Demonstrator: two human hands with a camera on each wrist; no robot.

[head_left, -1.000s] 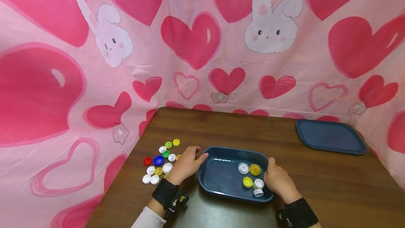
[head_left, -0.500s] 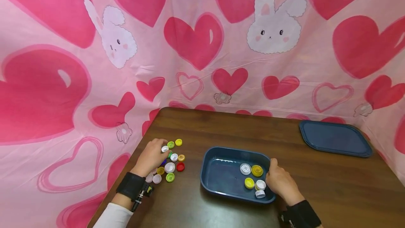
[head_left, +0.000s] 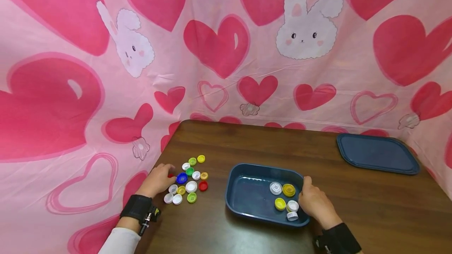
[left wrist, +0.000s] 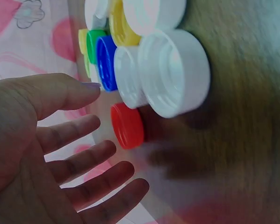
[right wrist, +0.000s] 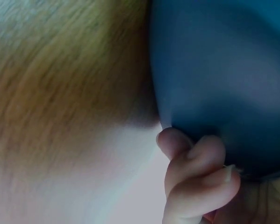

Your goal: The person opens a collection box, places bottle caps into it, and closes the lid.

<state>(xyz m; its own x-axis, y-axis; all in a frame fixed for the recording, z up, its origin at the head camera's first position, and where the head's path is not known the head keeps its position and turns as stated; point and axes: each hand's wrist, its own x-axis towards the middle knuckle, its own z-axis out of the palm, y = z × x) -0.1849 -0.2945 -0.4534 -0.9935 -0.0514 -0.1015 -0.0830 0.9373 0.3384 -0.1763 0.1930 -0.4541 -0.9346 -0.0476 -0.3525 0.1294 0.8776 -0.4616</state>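
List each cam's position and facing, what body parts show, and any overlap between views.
Head: above, looking forward and down at table, both hands, blue tray, bottle caps.
Left wrist: beside open left hand, facing red cap and white caps.
Right wrist: under right hand, whose fingers curl on the tray wall.
Shared: head and left wrist both show the caps.

A dark brown wooden table point(head_left: 247, 144) is enclosed at the back and on both sides by a pink cloth backdrop point(head_left: 226, 50), on which red hearts and white rabbits are printed. The scene is evenly lit; creases are seen in the cloth.
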